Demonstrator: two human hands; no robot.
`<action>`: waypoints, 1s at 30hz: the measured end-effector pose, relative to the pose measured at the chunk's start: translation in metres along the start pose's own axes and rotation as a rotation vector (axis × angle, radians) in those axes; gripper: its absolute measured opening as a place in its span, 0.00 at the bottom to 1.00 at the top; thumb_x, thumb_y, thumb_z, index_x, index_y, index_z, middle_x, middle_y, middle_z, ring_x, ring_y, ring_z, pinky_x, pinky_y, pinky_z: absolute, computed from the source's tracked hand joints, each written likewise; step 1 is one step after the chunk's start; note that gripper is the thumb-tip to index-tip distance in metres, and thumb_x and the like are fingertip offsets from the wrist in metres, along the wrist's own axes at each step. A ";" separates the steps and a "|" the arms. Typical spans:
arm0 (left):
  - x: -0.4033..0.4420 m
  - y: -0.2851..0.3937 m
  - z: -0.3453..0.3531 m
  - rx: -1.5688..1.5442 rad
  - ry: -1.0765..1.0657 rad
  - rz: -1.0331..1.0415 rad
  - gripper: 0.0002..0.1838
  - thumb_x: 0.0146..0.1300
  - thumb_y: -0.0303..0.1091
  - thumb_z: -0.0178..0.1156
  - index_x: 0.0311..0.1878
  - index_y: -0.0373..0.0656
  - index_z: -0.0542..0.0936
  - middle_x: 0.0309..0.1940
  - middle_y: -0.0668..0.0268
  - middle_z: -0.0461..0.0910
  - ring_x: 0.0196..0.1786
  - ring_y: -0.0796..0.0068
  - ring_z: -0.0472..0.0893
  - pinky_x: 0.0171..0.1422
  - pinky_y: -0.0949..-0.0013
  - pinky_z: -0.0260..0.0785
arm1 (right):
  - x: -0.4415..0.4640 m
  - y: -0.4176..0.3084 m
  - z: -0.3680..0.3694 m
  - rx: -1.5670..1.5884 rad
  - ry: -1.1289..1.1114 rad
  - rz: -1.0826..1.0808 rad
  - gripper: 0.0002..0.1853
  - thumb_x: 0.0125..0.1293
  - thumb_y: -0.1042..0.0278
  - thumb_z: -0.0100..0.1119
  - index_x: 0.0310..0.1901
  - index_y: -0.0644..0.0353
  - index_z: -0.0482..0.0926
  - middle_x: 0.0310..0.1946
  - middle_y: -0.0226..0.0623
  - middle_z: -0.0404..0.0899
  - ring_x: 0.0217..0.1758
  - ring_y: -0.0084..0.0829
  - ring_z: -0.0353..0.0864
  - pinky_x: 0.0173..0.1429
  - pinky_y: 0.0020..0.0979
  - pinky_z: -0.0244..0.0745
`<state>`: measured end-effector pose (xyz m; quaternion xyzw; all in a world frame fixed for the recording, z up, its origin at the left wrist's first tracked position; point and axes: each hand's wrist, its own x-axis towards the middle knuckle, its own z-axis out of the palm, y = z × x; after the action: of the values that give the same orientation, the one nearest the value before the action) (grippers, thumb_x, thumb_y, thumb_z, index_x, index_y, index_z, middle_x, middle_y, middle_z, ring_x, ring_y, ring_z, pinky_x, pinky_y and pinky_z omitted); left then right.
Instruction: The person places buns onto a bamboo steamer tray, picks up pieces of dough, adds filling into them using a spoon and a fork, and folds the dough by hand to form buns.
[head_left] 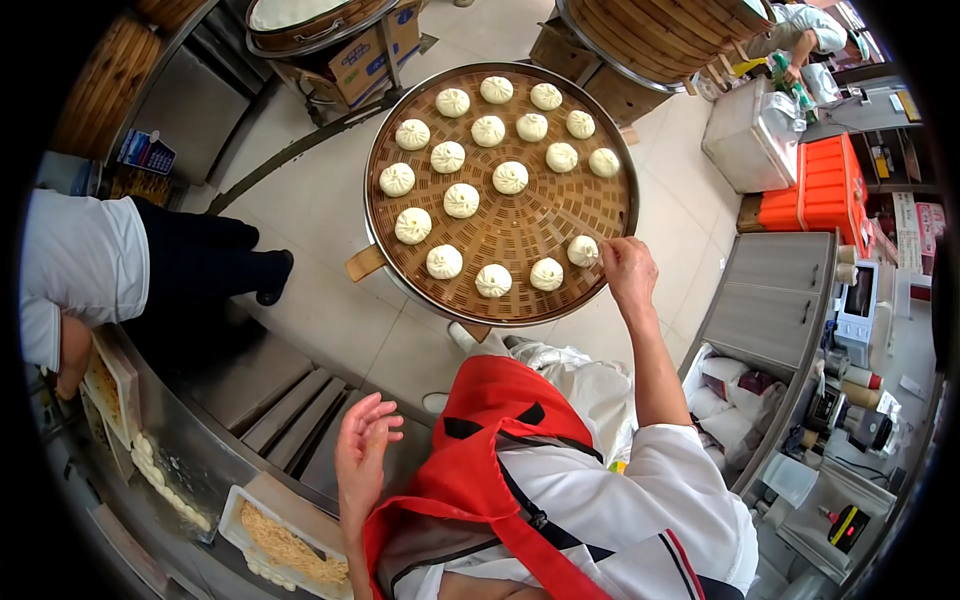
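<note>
My right hand [630, 270] is over the near right rim of a round woven steamer tray [520, 235]. Its fingers are pinched together at the side of a pleated bun [583, 250]. Exactly how the fingertips grip that bun is hard to make out. Several more white pleated buns, such as one bun [510, 178] near the middle, sit apart on the tray. My left hand [365, 440] is raised to the left of my red apron [490, 430], fingers apart, holding nothing.
Stacked bamboo steamers [660, 35] stand behind the tray. At left, a person in a white shirt [85, 255] works at a counter, where a tray of shredded filling [290, 540] lies. An orange crate [820, 190] and grey cabinet [770, 290] are at right.
</note>
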<state>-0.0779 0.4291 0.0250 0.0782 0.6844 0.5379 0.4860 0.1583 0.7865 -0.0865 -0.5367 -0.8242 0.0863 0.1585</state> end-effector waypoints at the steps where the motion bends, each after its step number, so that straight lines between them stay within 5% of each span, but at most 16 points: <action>1: 0.001 0.000 0.000 0.000 -0.003 0.001 0.19 0.70 0.28 0.52 0.63 0.36 0.68 0.53 0.56 0.76 0.48 0.73 0.78 0.50 0.71 0.74 | 0.002 -0.001 -0.005 0.004 0.006 0.000 0.04 0.56 0.68 0.64 0.30 0.58 0.84 0.28 0.35 0.79 0.38 0.38 0.79 0.43 0.38 0.75; 14: -0.019 -0.008 -0.019 -0.048 -0.003 0.074 0.19 0.70 0.26 0.51 0.63 0.37 0.68 0.54 0.57 0.76 0.51 0.72 0.79 0.53 0.71 0.73 | 0.006 -0.044 -0.017 0.032 -0.018 -0.028 0.04 0.57 0.69 0.65 0.32 0.57 0.84 0.32 0.35 0.81 0.41 0.39 0.80 0.47 0.37 0.75; 17: -0.033 -0.011 -0.031 -0.052 0.029 0.114 0.19 0.71 0.26 0.50 0.64 0.38 0.67 0.55 0.58 0.75 0.52 0.71 0.79 0.55 0.71 0.73 | 0.004 -0.040 0.008 0.065 0.018 -0.226 0.08 0.59 0.66 0.64 0.36 0.60 0.84 0.32 0.40 0.79 0.39 0.42 0.79 0.44 0.37 0.74; 19: -0.045 -0.011 -0.041 -0.035 0.078 0.087 0.20 0.71 0.29 0.53 0.64 0.41 0.68 0.56 0.61 0.75 0.53 0.73 0.78 0.57 0.70 0.72 | 0.003 -0.064 0.009 0.071 -0.109 -0.181 0.07 0.60 0.67 0.65 0.37 0.58 0.84 0.40 0.39 0.83 0.47 0.40 0.80 0.54 0.37 0.74; 25: -0.112 -0.028 -0.086 -0.139 0.351 0.312 0.18 0.71 0.30 0.53 0.62 0.40 0.69 0.52 0.61 0.76 0.54 0.73 0.77 0.57 0.69 0.71 | -0.009 -0.157 0.013 0.030 -0.303 -0.453 0.16 0.66 0.56 0.59 0.44 0.60 0.84 0.37 0.41 0.83 0.38 0.38 0.82 0.43 0.36 0.75; 30: -0.195 -0.069 -0.130 -0.421 0.731 0.683 0.13 0.71 0.26 0.51 0.56 0.35 0.73 0.46 0.61 0.79 0.49 0.74 0.79 0.52 0.71 0.73 | -0.020 -0.225 0.040 0.200 -0.228 -0.861 0.16 0.66 0.55 0.59 0.42 0.60 0.85 0.33 0.39 0.81 0.28 0.33 0.75 0.33 0.36 0.70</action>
<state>-0.0458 0.1922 0.0760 0.0052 0.6220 0.7828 0.0189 -0.0415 0.6777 -0.0574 -0.1144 -0.9720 0.1504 0.1395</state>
